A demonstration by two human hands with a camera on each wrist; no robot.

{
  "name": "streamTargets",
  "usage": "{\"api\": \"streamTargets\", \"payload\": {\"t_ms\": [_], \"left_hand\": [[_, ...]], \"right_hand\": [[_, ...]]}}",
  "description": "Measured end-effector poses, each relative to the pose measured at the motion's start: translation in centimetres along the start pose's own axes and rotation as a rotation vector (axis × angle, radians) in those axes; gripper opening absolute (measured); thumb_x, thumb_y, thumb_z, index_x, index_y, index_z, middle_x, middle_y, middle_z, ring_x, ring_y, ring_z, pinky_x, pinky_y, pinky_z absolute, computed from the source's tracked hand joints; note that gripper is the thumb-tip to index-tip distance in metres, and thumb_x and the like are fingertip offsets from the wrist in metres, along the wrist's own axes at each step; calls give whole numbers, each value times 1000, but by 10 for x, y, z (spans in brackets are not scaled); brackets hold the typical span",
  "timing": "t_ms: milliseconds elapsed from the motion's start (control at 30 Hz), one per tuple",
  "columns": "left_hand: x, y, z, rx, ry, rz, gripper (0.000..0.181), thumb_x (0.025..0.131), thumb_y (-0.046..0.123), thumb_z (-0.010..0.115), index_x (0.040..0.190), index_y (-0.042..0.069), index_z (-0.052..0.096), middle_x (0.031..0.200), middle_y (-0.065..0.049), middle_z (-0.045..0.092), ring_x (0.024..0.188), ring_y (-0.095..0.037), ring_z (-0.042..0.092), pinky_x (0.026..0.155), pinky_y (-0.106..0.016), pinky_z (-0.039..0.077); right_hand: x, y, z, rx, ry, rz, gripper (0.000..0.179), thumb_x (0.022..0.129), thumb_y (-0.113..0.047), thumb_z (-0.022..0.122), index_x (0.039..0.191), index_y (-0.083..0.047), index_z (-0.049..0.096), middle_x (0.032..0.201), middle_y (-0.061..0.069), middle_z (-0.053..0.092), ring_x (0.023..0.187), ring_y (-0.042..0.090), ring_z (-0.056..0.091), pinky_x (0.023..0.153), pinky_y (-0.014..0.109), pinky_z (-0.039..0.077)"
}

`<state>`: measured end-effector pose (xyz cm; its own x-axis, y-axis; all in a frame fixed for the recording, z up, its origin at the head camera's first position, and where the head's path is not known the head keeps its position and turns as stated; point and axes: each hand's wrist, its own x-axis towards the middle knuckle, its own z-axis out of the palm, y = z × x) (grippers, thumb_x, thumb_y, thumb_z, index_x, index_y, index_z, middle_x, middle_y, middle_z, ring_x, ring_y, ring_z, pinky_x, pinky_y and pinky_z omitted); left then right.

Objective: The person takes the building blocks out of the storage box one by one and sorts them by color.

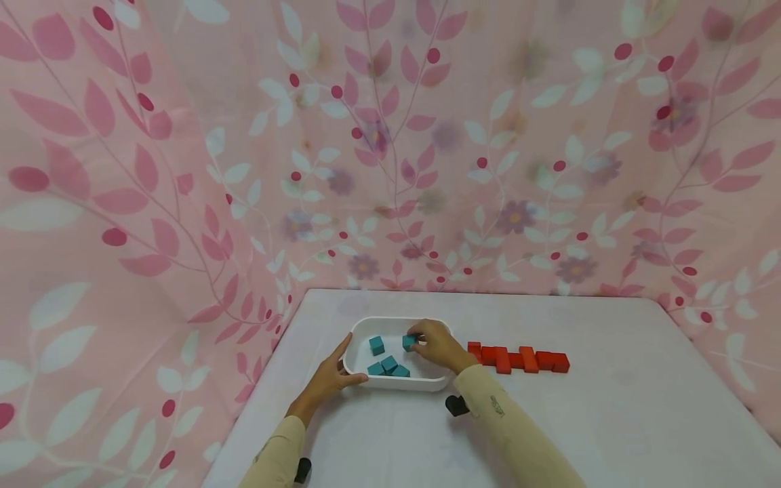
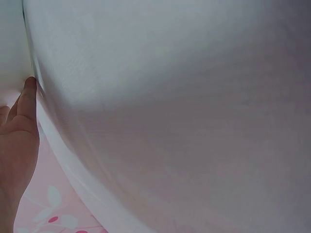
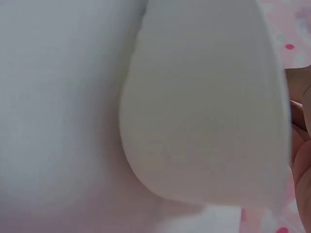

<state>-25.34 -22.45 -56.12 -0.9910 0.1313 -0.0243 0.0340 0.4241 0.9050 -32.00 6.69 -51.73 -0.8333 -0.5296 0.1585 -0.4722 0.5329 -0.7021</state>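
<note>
A white tray with rounded corners stands on the table. Inside it lie several teal cubes, with a cluster of them near the front wall. My right hand reaches over the tray's right end and pinches one teal cube between thumb and fingers. At the tray's left end, my left hand rests spread around the corner, its fingers along the side and its thumb on the front rim. The left wrist view shows straight fingertips at the tray's outer wall.
To the right of the tray, a row of red blocks lies on the white-covered table, some set crosswise over others. Pink floral cloth hangs behind and at the left. Dark wrist cameras sit under the forearms.
</note>
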Motion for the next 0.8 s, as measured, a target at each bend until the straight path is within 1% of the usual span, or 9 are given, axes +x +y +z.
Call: {"api": "streamTargets", "payload": {"t_ms": [133, 267, 367, 500, 633, 700, 800], "left_hand": [[-2, 2, -1, -3, 0, 3, 109, 71, 39, 86, 157, 32, 19, 160, -9, 24, 134, -37, 43, 98, -42, 47], [-2, 2, 1, 7, 9, -6, 108, 72, 37, 85, 157, 32, 18, 159, -8, 25, 134, -38, 43, 98, -43, 47], [-2, 1, 1, 16, 11, -24, 107, 73, 37, 85, 156, 35, 18, 160, -6, 25, 134, -37, 42, 98, -43, 47], [-1, 2, 2, 19, 8, -26, 107, 73, 38, 85, 156, 36, 18, 160, -5, 24, 135, -36, 41, 99, -43, 46], [-1, 2, 1, 29, 14, -8, 108, 72, 39, 85, 157, 33, 18, 160, -6, 24, 135, -37, 41, 99, -43, 46], [-1, 1, 1, 32, 17, -12, 109, 71, 40, 85, 157, 34, 18, 160, -5, 24, 136, -36, 41, 99, -43, 46], [-1, 1, 1, 33, 24, 5, 109, 71, 38, 85, 157, 32, 18, 160, -7, 24, 135, -37, 41, 99, -43, 46]], "right_hand": [[-7, -1, -13, 11, 31, 5, 32, 87, -9, 75, 117, -5, 69, 109, 4, 64, 103, 20, 65, 90, 38, 54], [-19, 2, -22, 26, 87, 4, 32, 84, -7, 76, 115, -6, 70, 106, 3, 63, 101, 20, 66, 88, 37, 54], [-29, 4, -29, 36, 129, 12, 33, 83, -5, 77, 115, -5, 69, 106, 3, 63, 101, 19, 66, 88, 35, 54], [-42, 4, -39, 39, 183, 8, 33, 82, -3, 78, 114, -4, 70, 106, 4, 64, 100, 20, 67, 86, 37, 55], [-56, 7, -49, 36, 221, 19, 33, 81, -4, 79, 113, -5, 70, 106, 4, 64, 101, 23, 67, 86, 39, 55], [-64, 10, -53, 36, 236, 37, 33, 82, -5, 79, 114, -5, 69, 107, 4, 64, 102, 24, 67, 86, 41, 54], [-75, 15, -57, 32, 259, 59, 34, 82, -7, 79, 114, -5, 68, 108, 4, 64, 102, 24, 67, 85, 41, 55]]}}
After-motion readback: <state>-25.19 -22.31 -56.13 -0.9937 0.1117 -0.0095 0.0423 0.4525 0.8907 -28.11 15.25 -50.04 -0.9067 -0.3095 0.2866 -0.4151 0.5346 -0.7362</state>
